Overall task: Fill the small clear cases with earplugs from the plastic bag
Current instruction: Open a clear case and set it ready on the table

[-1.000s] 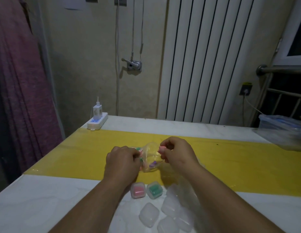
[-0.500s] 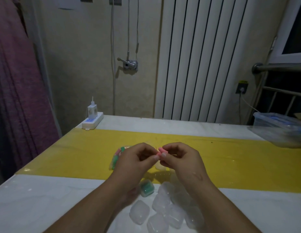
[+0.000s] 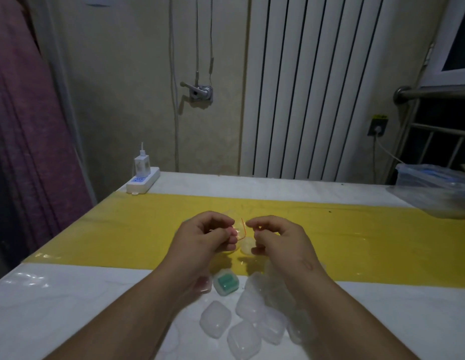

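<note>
Over the yellow strip, my left hand (image 3: 208, 237) and my right hand (image 3: 275, 237) are raised with curled fingers. Both pinch the mouth of the clear plastic bag (image 3: 241, 231), which shows a thin red seal line. The bag's earplugs are hidden behind my left hand. Near the table's front lies a closed case with green earplugs (image 3: 225, 281). A case with pink earplugs (image 3: 203, 285) sits beside it, half covered by my left forearm. Several empty clear cases (image 3: 215, 318) lie in a loose cluster between my forearms.
A white power strip with a charger (image 3: 143, 181) sits at the table's far left corner. A clear plastic container (image 3: 434, 188) stands at the far right edge. The yellow strip (image 3: 122, 229) crosses the white table. A purple curtain hangs left, and a radiator stands behind.
A second ago my right hand pinched a pink earplug beside the bag. The hands then met in front of me, and now they sit slightly apart with the red-lined bag mouth between them.
</note>
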